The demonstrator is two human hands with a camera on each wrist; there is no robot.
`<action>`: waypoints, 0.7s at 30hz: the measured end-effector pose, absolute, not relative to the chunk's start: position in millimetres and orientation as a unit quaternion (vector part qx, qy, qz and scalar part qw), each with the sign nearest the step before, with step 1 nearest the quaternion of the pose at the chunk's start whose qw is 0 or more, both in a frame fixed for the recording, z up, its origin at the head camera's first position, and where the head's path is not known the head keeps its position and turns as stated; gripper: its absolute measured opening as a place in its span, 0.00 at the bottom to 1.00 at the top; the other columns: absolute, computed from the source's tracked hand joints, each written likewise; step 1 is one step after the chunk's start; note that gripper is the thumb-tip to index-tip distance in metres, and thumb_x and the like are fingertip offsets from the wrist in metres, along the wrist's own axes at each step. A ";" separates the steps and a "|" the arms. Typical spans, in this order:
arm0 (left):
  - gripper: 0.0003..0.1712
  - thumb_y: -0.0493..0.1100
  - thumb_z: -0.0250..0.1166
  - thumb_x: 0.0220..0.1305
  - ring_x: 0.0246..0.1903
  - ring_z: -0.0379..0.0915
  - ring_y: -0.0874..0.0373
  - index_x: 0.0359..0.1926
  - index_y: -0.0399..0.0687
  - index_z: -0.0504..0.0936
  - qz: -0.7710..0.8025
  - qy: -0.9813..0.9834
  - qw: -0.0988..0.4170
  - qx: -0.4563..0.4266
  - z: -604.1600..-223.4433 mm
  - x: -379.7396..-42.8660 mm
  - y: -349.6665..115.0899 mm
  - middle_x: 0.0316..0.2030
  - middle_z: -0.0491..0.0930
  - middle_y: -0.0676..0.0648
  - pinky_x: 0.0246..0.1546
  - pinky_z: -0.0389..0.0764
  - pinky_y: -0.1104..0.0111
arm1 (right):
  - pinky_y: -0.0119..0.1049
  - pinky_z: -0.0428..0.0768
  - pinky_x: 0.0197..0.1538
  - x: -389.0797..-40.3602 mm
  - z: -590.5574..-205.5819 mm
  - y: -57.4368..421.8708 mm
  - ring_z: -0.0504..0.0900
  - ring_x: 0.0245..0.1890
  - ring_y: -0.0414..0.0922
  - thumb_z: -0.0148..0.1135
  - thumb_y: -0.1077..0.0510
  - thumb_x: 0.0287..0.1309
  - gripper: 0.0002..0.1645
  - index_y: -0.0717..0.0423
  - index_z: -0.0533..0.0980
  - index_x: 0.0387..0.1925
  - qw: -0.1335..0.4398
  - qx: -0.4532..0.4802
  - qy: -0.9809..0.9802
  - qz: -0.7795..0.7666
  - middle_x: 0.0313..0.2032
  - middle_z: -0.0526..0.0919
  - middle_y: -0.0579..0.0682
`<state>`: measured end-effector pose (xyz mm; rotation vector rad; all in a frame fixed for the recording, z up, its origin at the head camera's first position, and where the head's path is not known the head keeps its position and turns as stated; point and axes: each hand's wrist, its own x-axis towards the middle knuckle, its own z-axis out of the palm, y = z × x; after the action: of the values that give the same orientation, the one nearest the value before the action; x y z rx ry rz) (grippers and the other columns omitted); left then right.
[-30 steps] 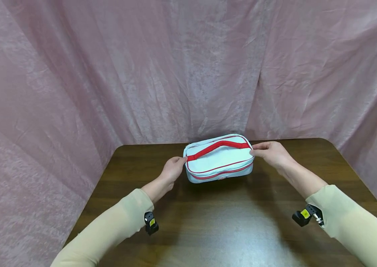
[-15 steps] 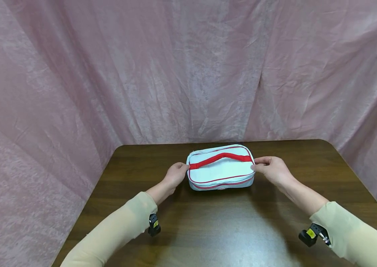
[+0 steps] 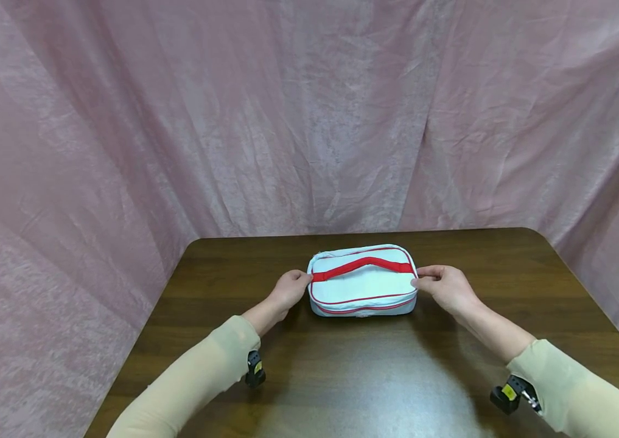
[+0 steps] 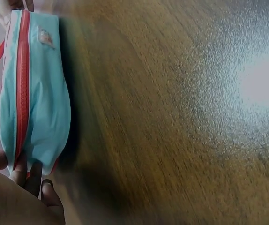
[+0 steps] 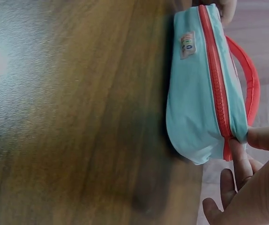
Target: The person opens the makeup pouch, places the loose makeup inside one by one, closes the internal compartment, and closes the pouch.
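A pale blue-white zippered pouch (image 3: 364, 288) lies level at the far middle of the wooden table, its red handle (image 3: 364, 263) arched along the top. My left hand (image 3: 287, 291) pinches its left end beside the handle's root. At the opposite end, my right hand (image 3: 448, 292) pinches the upper edge between thumb and fingers. In the left wrist view a red zipper (image 4: 23, 84) runs along the pouch's front side and appears closed. A small label (image 5: 188, 45) shows on that side in the right wrist view.
The brown table (image 3: 364, 371) reflects a bright glare near the front. Behind its far edge hangs a pink velvety curtain (image 3: 309, 121), which also covers the sides. A small black wrist device (image 3: 505, 398) hangs under the right sleeve.
Both hands have brought the pouch down and slightly toward me. Its tilt has lessened, and the last half second shows only a small further lowering. The grip at both ends is kept.
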<state>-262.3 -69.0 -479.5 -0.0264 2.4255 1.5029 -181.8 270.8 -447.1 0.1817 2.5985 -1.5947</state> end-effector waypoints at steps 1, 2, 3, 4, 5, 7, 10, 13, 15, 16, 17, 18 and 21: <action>0.19 0.49 0.56 0.77 0.52 0.70 0.48 0.51 0.37 0.82 0.517 0.844 0.143 -0.006 -479.9 -262.9 -69.1 0.50 0.78 0.43 0.55 0.72 0.54 | 0.42 0.74 0.51 -181.8 -448.4 270.8 0.77 0.51 0.53 0.67 0.53 0.67 0.28 0.70 0.76 0.60 0.044 0.061 0.850 -0.522 0.50 0.84 0.60; 0.19 0.49 0.56 0.77 0.51 0.70 0.49 0.50 0.37 0.82 0.515 0.845 0.143 -0.004 -480.2 -263.4 -69.3 0.49 0.78 0.43 0.54 0.72 0.54 | 0.42 0.75 0.51 -181.5 -449.5 270.8 0.77 0.52 0.53 0.67 0.53 0.67 0.28 0.70 0.76 0.60 0.045 0.061 0.849 -0.522 0.50 0.84 0.60; 0.19 0.49 0.56 0.77 0.50 0.70 0.49 0.50 0.37 0.82 0.511 0.847 0.143 0.000 -480.6 -264.0 -69.4 0.49 0.78 0.43 0.53 0.72 0.55 | 0.41 0.75 0.51 -181.4 -451.0 270.6 0.78 0.51 0.53 0.66 0.53 0.67 0.28 0.70 0.76 0.60 0.045 0.061 0.849 -0.523 0.50 0.84 0.60; 0.19 0.48 0.56 0.77 0.49 0.70 0.49 0.50 0.37 0.82 0.509 0.849 0.142 0.004 -481.2 -264.7 -69.7 0.48 0.78 0.43 0.53 0.73 0.55 | 0.41 0.75 0.51 -181.0 -452.3 270.5 0.78 0.51 0.52 0.66 0.54 0.67 0.28 0.70 0.76 0.61 0.045 0.060 0.849 -0.523 0.50 0.84 0.60; 0.19 0.48 0.56 0.77 0.49 0.70 0.49 0.50 0.36 0.82 0.505 0.851 0.141 0.008 -482.0 -265.4 -70.0 0.48 0.78 0.43 0.52 0.73 0.56 | 0.41 0.75 0.51 -180.8 -453.5 270.3 0.78 0.51 0.52 0.66 0.54 0.67 0.28 0.70 0.76 0.61 0.045 0.061 0.849 -0.523 0.50 0.84 0.59; 0.19 0.48 0.57 0.77 0.48 0.70 0.49 0.51 0.36 0.82 0.503 0.853 0.141 0.011 -483.2 -266.7 -70.6 0.48 0.78 0.43 0.51 0.73 0.56 | 0.40 0.76 0.49 -180.5 -456.1 269.9 0.78 0.50 0.52 0.66 0.54 0.67 0.28 0.70 0.76 0.60 0.044 0.058 0.850 -0.521 0.50 0.84 0.59; 0.20 0.49 0.57 0.77 0.49 0.70 0.49 0.53 0.36 0.81 0.501 0.854 0.142 0.011 -484.6 -268.0 -71.8 0.50 0.78 0.42 0.52 0.74 0.56 | 0.39 0.76 0.48 -180.4 -458.5 270.0 0.78 0.50 0.52 0.66 0.53 0.67 0.29 0.71 0.75 0.61 0.044 0.052 0.853 -0.518 0.49 0.84 0.60; 0.20 0.50 0.58 0.76 0.50 0.71 0.49 0.53 0.37 0.81 0.497 0.857 0.140 0.013 -484.8 -268.9 -73.2 0.51 0.78 0.43 0.53 0.74 0.56 | 0.39 0.77 0.48 -181.3 -459.8 270.6 0.78 0.50 0.52 0.66 0.52 0.68 0.29 0.70 0.75 0.61 0.044 0.048 0.858 -0.509 0.50 0.83 0.61; 0.20 0.50 0.59 0.76 0.49 0.71 0.50 0.52 0.37 0.82 0.487 0.862 0.136 0.019 -485.2 -270.0 -74.2 0.50 0.79 0.43 0.51 0.74 0.57 | 0.40 0.77 0.48 -182.1 -460.3 271.0 0.79 0.50 0.53 0.66 0.52 0.68 0.29 0.70 0.75 0.61 0.041 0.042 0.865 -0.499 0.51 0.83 0.61; 0.20 0.51 0.59 0.75 0.48 0.71 0.51 0.52 0.38 0.82 0.481 0.866 0.134 0.022 -484.9 -270.5 -74.7 0.49 0.79 0.44 0.51 0.74 0.57 | 0.41 0.78 0.49 -182.2 -460.2 271.4 0.79 0.50 0.53 0.65 0.51 0.69 0.29 0.70 0.75 0.61 0.039 0.038 0.869 -0.491 0.51 0.83 0.61; 0.20 0.51 0.59 0.75 0.47 0.72 0.51 0.51 0.38 0.82 0.474 0.870 0.134 0.025 -484.5 -270.9 -75.3 0.48 0.79 0.44 0.50 0.74 0.58 | 0.41 0.78 0.49 -182.4 -460.2 271.6 0.80 0.50 0.53 0.65 0.51 0.69 0.29 0.70 0.75 0.61 0.035 0.033 0.875 -0.482 0.52 0.83 0.61; 0.20 0.52 0.59 0.75 0.47 0.72 0.51 0.50 0.39 0.83 0.466 0.874 0.134 0.029 -484.1 -271.4 -75.9 0.47 0.80 0.44 0.49 0.74 0.58 | 0.42 0.78 0.49 -182.2 -459.9 271.8 0.80 0.50 0.54 0.65 0.50 0.69 0.29 0.70 0.75 0.60 0.032 0.026 0.880 -0.474 0.52 0.83 0.62; 0.22 0.54 0.59 0.75 0.48 0.72 0.50 0.51 0.40 0.83 0.448 0.882 0.140 0.035 -480.8 -272.5 -78.4 0.47 0.80 0.45 0.51 0.75 0.57 | 0.44 0.78 0.50 -181.8 -457.0 273.0 0.80 0.51 0.54 0.64 0.49 0.70 0.29 0.68 0.76 0.60 0.023 0.016 0.894 -0.448 0.52 0.83 0.62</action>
<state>-272.5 -78.4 -480.8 0.1009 2.5488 1.2928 -181.8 273.0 -457.0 0.0492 2.7668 -1.3871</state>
